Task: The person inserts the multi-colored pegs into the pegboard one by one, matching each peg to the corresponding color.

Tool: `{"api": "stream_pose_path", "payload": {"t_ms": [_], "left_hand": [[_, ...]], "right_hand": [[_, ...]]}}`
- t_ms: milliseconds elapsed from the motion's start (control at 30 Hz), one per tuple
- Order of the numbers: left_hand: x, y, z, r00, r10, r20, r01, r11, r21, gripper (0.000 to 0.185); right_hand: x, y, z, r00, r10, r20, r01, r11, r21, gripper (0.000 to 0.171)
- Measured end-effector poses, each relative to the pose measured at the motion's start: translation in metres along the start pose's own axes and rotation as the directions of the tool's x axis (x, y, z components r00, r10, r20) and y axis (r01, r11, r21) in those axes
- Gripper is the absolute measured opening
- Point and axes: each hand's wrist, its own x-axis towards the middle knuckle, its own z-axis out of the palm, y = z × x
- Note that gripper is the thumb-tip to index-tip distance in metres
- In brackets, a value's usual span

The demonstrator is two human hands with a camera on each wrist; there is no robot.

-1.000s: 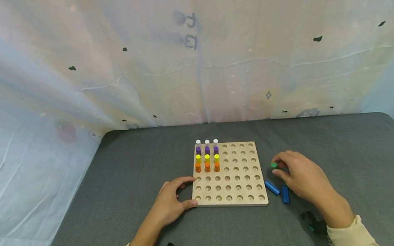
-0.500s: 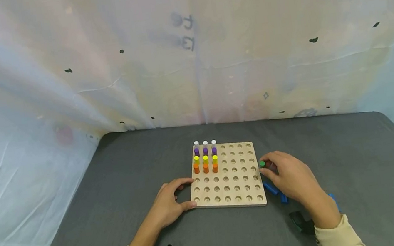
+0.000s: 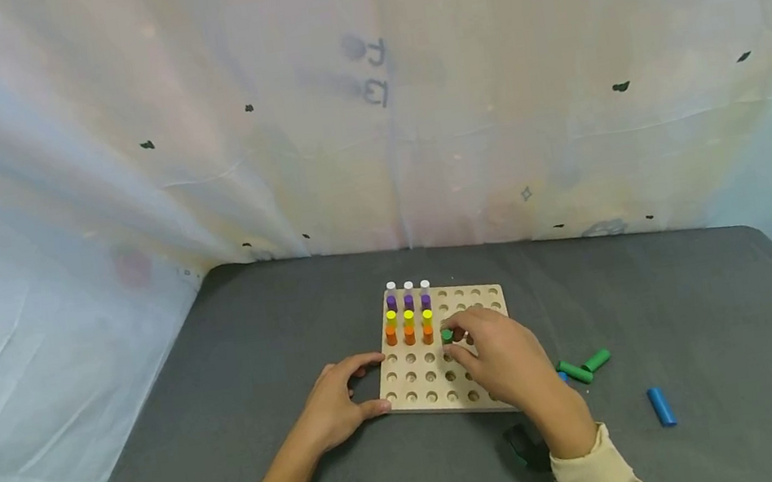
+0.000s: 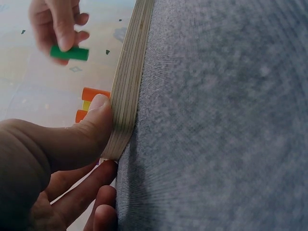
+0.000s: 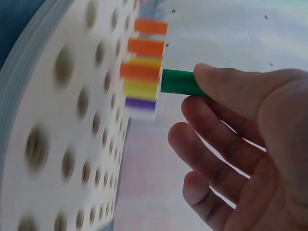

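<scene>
The right hand (image 3: 499, 357) pinches a green peg (image 3: 447, 336) above the pegboard (image 3: 443, 385); the left hand (image 3: 334, 400) grips its edge. Only the head view shows white, purple, yellow and orange pegs (image 3: 410, 335) seated in its holes.

Head overview; wrists close on pegboard (image 3: 471, 295)

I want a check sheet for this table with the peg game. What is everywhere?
Surface: grey table, cloth-like.
Job's things: wooden pegboard with white, purple, yellow and orange pegs in rows of three at its far left corner; green peg held just right of the orange row.
Clutter: two green pegs and a blue peg lying loose right of the board.
Hands: left hand grips the board's near left corner; right hand pinches the green peg above the board.
Cables: nothing seen.
Surroundings: pale sheeting on all sides.
</scene>
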Motion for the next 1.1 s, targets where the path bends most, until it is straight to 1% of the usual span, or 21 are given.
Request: {"api": "stream_pose_path", "payload": {"t_ms": [133,267,433,600,833,967,1100], "left_hand": [[0.002,-0.001,0.002,1.000,0.011,-0.007,-0.011,1.000,-0.018,0.060],[0.002,-0.002,0.001,1.000,0.005,-0.004,-0.005,1.000,-0.027,0.060],[0.003,-0.001,0.002,1.000,0.006,0.001,-0.006,1.000,-0.027,0.060],[0.002,0.000,0.002,1.000,0.001,0.000,-0.001,1.000,-0.019,0.060],[0.002,-0.002,0.002,1.000,-0.015,0.003,0.015,1.000,-0.017,0.060],[0.002,-0.002,0.002,1.000,-0.018,0.007,0.018,1.000,-0.011,0.061],[0.002,-0.001,0.002,1.000,-0.008,0.005,0.008,1.000,-0.014,0.062]], "right_hand": [[0.006,-0.015,0.005,1.000,-0.028,0.010,0.028,1.000,-0.003,0.020],[0.013,-0.029,0.010,0.997,-0.071,0.023,0.070,0.997,0.012,0.020],[0.018,-0.041,0.016,0.992,-0.122,0.013,0.122,0.992,0.016,0.019],[0.021,-0.043,0.021,0.993,-0.117,-0.002,0.117,0.993,0.025,0.018],[0.022,-0.040,0.029,0.996,-0.082,0.027,0.080,0.995,0.065,0.017],[0.023,-0.039,0.035,0.995,-0.094,0.038,0.091,0.993,0.079,0.017],[0.024,-0.039,0.040,0.994,-0.107,0.033,0.105,0.992,0.071,0.019]]}}
